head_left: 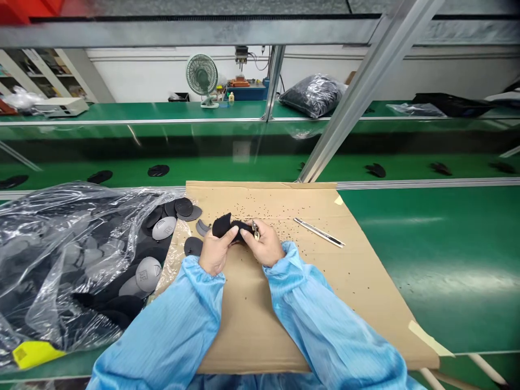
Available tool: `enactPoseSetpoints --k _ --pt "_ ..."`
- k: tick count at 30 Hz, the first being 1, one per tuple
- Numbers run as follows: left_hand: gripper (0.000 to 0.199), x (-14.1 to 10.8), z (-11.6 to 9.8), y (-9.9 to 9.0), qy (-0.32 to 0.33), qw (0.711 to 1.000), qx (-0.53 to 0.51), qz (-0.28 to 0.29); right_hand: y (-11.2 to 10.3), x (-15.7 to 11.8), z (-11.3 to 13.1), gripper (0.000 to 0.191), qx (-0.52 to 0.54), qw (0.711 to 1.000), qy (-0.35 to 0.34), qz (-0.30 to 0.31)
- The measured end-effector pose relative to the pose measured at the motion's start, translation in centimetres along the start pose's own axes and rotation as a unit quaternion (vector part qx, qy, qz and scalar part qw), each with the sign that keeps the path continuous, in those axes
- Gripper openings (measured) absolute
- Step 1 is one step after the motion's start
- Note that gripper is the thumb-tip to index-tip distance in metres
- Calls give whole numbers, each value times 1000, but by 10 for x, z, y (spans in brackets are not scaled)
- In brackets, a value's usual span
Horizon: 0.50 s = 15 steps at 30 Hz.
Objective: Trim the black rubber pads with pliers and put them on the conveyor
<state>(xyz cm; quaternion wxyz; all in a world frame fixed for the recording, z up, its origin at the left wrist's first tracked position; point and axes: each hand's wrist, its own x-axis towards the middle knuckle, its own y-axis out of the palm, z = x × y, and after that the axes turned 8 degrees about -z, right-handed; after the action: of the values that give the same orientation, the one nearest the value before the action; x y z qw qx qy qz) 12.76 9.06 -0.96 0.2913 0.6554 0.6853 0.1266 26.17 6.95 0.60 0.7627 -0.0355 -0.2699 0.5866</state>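
Observation:
Both hands meet over the cardboard sheet (252, 325), bending a soft black pad (221, 224) between them. My left hand (214, 252) is closed on the pad's left part, its thumb pressed on the near edge. My right hand (265, 245) grips the right part of the same pad. A small metal tool (255, 229), perhaps nippers, sticks out between the fingers of that hand; its jaws cannot be made out. To the left of my left hand lie a round black pad (193, 246) and a curved grey piece (202, 227).
A clear plastic bag (73, 227) of black and grey oval pads (164, 228) spreads at the left. Right of my hands lies a slim cutter knife (319, 233). Black crumbs dot the cardboard. Behind it runs a green belt (227, 169) carrying dark pads (158, 170). A metal post (357, 103) slants at the right.

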Motion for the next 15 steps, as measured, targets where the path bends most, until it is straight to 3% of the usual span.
enactPoseSetpoints --k 5,9,15 --pt "44 -4 -1 2 -3 998 5 60 5 -2 2 18 25 996 40 -74" --pt "40 -5 -3 2 -1 998 7 62 7 -2 3 18 -31 994 12 -100" --pt "43 -5 -1 0 -19 999 15 39 2 3 0 25 15 999 20 -34"
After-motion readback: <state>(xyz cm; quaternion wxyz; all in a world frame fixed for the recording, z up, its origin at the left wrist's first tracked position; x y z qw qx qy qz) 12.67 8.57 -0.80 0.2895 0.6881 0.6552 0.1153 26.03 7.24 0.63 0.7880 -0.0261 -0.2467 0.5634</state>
